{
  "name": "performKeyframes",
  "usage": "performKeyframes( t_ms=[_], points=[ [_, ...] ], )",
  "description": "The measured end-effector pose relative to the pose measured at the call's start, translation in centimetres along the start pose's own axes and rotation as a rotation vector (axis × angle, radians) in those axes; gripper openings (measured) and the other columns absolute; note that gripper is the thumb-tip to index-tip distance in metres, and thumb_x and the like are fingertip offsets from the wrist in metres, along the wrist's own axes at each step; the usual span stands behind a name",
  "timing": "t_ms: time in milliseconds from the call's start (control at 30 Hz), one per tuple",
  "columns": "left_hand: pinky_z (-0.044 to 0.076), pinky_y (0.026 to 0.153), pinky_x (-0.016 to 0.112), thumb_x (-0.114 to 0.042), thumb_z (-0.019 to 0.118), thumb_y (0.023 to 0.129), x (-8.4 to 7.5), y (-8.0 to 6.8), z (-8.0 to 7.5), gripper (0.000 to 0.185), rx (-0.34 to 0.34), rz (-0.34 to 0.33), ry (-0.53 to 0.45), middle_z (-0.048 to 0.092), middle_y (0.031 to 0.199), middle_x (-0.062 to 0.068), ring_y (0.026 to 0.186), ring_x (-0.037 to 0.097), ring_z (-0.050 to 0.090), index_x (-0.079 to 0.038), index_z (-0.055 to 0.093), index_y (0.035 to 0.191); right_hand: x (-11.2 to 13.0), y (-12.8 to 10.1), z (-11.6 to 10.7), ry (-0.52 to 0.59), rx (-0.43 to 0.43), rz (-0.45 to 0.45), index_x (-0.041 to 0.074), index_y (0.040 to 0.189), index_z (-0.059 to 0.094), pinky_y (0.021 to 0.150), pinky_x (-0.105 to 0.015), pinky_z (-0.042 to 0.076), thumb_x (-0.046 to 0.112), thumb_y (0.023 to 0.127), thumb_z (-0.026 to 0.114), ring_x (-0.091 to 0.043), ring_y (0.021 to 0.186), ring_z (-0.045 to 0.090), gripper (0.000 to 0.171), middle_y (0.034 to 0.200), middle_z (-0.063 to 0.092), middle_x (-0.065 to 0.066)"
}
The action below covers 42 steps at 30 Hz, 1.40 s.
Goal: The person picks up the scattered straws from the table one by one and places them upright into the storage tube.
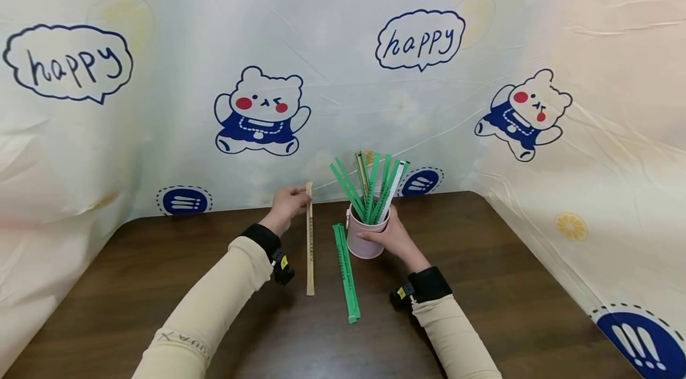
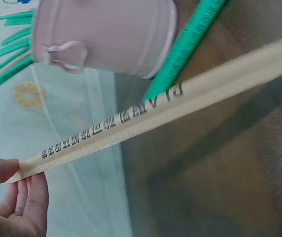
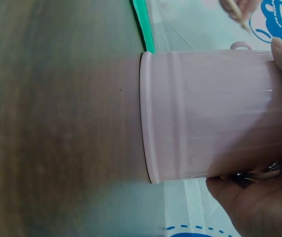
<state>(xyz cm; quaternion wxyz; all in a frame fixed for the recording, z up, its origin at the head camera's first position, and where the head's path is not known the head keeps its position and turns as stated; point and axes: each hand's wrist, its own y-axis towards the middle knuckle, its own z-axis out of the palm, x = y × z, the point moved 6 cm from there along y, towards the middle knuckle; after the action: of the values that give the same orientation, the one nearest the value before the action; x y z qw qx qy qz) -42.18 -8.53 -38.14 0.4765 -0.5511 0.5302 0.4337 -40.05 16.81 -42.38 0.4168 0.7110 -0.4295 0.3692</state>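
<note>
My left hand point(image 1: 290, 207) pinches a long tan paper-wrapped straw point(image 1: 310, 248) near its upper end between thumb and fingers. Dark printing runs along the wrapper point(image 2: 106, 123) in the left wrist view. The straw hangs upright, left of a small pink pail point(image 1: 365, 243). Around the right side of the pail, my right hand point(image 1: 395, 236) grips it close below the rim, thumb across the front. Several green wrapped straws point(image 1: 370, 188), a white one point(image 1: 393, 185) and a tan one point(image 1: 362, 171) stand in the pail. Green wrapped straws point(image 1: 347, 275) lie on the table between the hands.
The brown wooden table point(image 1: 257, 331) has its back edge just behind the pail. A pale printed curtain point(image 1: 343, 21) with bears and lettering hangs behind and along both sides. A looped handle lug point(image 2: 67, 55) sticks out from the pail's side.
</note>
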Motion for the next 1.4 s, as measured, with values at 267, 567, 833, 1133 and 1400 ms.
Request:
performKeyframes(
  t_ms=[267,567,833,1133,1400],
  points=[
    [0.057,0.105,0.041,-0.007,0.055,0.103,-4.2,0.0,-1.1,0.045,-0.054,0.082,0.060,0.060,0.136,0.025,0.117,0.030,0.065,0.003,0.051,0.147,0.0,-0.2,0.0,-0.002,0.002,0.007,0.006,0.158,0.016,0.120,-0.065,0.036,0.009,0.083,0.084,-0.041,0.138,0.047,0.101,0.157,0.036,-0.023],
    [0.056,0.107,0.042,-0.007,0.056,0.103,-10.7,-0.6,-2.7,0.043,-0.089,0.188,0.084,0.060,0.132,0.022,0.117,0.027,0.063,0.001,0.053,0.146,0.2,0.0,-0.1,-0.004,0.001,-0.002,0.007,0.158,0.019,0.119,-0.063,0.038,0.008,0.083,0.084,-0.040,0.137,0.048,0.099,0.156,0.039,-0.021],
    [0.055,0.109,0.041,-0.010,0.058,0.103,-15.8,-1.1,-3.1,0.042,-0.159,0.241,0.051,0.061,0.138,0.021,0.118,0.026,0.062,-0.004,0.056,0.145,0.2,-0.1,0.1,0.016,0.007,-0.017,0.010,0.159,0.020,0.119,-0.065,0.037,0.006,0.083,0.084,-0.042,0.138,0.049,0.099,0.156,0.041,-0.022],
    [0.056,0.106,0.038,-0.009,0.063,0.101,-19.5,-1.6,-1.3,0.043,-0.180,0.286,-0.076,0.062,0.138,0.019,0.118,0.025,0.064,-0.007,0.057,0.144,0.4,-0.7,0.2,-0.004,-0.006,-0.029,0.002,0.156,0.023,0.116,-0.065,0.040,0.007,0.083,0.083,-0.042,0.134,0.051,0.095,0.152,0.045,-0.025],
    [0.057,0.104,0.038,-0.006,0.063,0.100,-20.1,-1.6,2.6,0.040,-0.130,0.329,-0.182,0.064,0.131,0.019,0.108,0.019,0.064,-0.003,0.059,0.140,0.8,-0.3,0.2,0.010,-0.005,-0.081,0.005,0.157,0.025,0.116,-0.065,0.040,0.002,0.081,0.083,-0.044,0.135,0.051,0.095,0.153,0.046,-0.025]
  ],
)
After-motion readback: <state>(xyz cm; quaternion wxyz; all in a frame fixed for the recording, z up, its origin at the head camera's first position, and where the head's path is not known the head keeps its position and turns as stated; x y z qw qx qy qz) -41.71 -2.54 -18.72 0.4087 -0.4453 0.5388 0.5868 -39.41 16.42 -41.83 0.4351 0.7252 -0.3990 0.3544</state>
